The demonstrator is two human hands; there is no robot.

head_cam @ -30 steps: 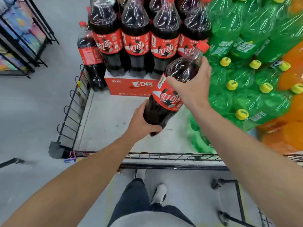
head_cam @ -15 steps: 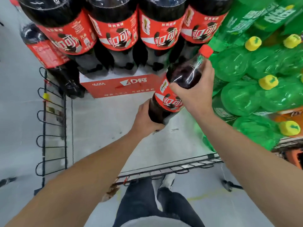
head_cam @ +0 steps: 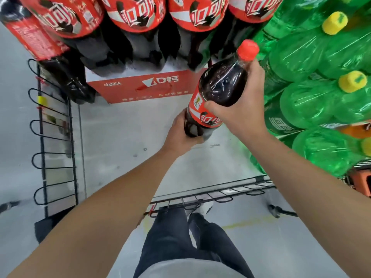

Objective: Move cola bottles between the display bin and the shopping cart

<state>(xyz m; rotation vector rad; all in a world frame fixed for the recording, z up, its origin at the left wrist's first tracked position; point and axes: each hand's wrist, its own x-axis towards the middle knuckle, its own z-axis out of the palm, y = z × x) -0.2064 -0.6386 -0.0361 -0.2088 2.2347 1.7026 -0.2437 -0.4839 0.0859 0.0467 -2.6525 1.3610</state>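
Bottle (head_cam: 218, 93) is coming down lower into the display bin (head_cam: 124, 137) than a second ago, tilted, cap up-right. Right hand (head_cam: 241, 109) is gripping its shoulder, left hand (head_cam: 180, 135) cupping the base. Best to level it upright beside the stacked cola bottles (head_cam: 136, 23) before letting go.

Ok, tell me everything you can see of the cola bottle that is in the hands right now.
The held cola bottle is clear plastic, filled with dark cola, with a red cap and a red label bearing white script. It is tilted, cap up and to the right, base down and to the left, above the pale floor of the display bin. The left hand grips its base; the right hand wraps around the upper body. The cap is on and the bottle looks full.
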